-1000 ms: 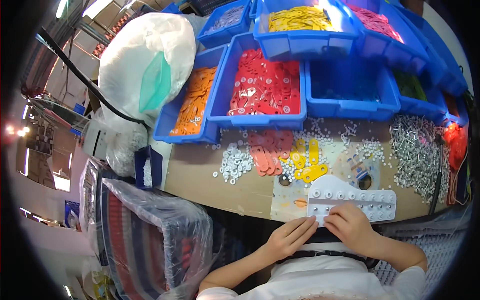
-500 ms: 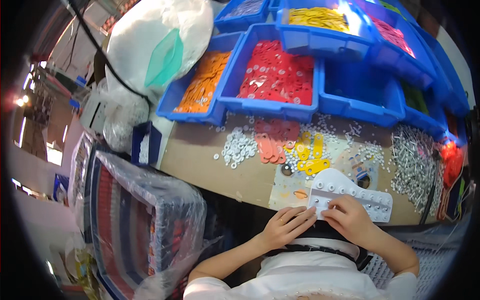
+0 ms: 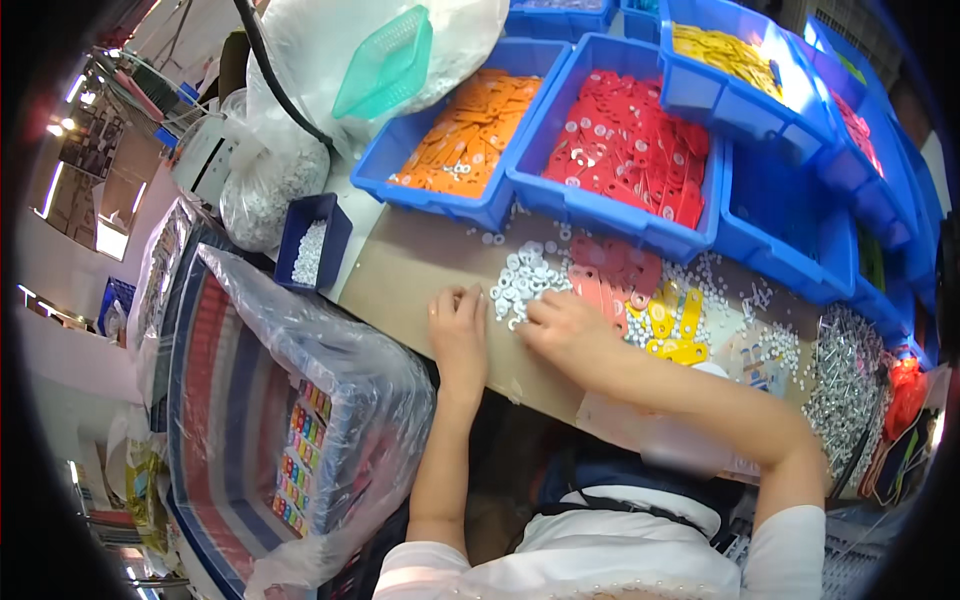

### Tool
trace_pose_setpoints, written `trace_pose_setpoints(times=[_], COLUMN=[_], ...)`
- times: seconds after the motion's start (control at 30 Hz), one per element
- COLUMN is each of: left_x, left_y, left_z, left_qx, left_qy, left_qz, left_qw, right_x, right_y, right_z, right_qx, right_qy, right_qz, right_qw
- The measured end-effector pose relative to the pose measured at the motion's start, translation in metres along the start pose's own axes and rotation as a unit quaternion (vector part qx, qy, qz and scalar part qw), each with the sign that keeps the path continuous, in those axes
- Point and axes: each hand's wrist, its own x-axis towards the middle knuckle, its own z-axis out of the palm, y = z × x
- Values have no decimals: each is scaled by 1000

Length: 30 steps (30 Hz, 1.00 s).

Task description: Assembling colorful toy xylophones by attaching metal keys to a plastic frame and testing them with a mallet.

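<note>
A pile of small white rings (image 3: 522,278) lies on the table between my two hands. At its near right edge my right hand (image 3: 568,332) reaches in, fingertips bent together at the rings; whatever they pinch is hidden. My left hand (image 3: 460,330) rests on the table left of the pile, fingers curled close together, their contents too small to make out. Beside the pile, coral-red flat tabs (image 3: 612,275) lie overlapping, and yellow tabs (image 3: 680,335) lie right of them. Partly under my right forearm, the white board (image 3: 688,445) looks blurred near the table's front edge.
Blue bins with orange pieces (image 3: 470,130) and red pieces (image 3: 635,145) line the back. A dark blue box of small white parts (image 3: 311,250) stands at the left. Metal pins (image 3: 845,390) are heaped at right. A plastic-covered striped bag (image 3: 240,390) stands left of the table.
Both hands have left the white board and moved forward and left to the ring pile. The view has shifted, so the bins appear farther right.
</note>
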Motion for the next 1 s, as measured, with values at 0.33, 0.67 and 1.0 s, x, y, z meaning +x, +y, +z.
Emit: trace_pose_setpoints(times=[0.33,0.67,1.0], left_x=[-20,-26,-42], left_y=[-4,-10,39], left_z=[14,5,-15], left_qx=[11,125,-26], left_qy=[58,-29,28], left_qz=[3,120,56], left_qw=[998,984,998], right_x=[6,-57,-149], right_y=[-13,14,-13], right_z=[24,-60,-125], right_qx=[-87,79,164], right_qy=[-6,34,166], right_qz=[-22,211,326], right_qw=[996,974,916])
